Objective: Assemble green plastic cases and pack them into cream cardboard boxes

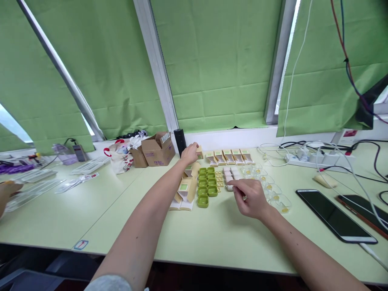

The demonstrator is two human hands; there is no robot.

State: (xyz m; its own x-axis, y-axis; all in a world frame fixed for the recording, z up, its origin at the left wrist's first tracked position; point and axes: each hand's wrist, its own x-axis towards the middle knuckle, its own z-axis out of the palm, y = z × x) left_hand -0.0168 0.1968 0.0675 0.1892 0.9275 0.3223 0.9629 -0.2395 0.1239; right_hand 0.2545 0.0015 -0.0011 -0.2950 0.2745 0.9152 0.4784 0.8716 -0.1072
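Observation:
My left hand (190, 153) reaches far across the table and closes on a small tan box (199, 152) at the left end of a back row of open tan boxes (230, 157). My right hand (250, 198) rests nearer, fingers curled and pinched beside a column of small white pieces (228, 176); what it pinches is hidden. Between my hands lie two columns of green trays (207, 186), a stack of tan boxes with green labels (186, 189), and small yellowish tiles (219, 178). Clear plastic lids (274, 193) with yellow dots lie to the right.
Cardboard boxes (157, 149) and a black cylinder (180, 141) stand at the back. A power strip (315, 158) with tangled cables and two phones (335, 215) occupy the right. Clear trays (91, 165) and another person's hand (7, 194) are at the left.

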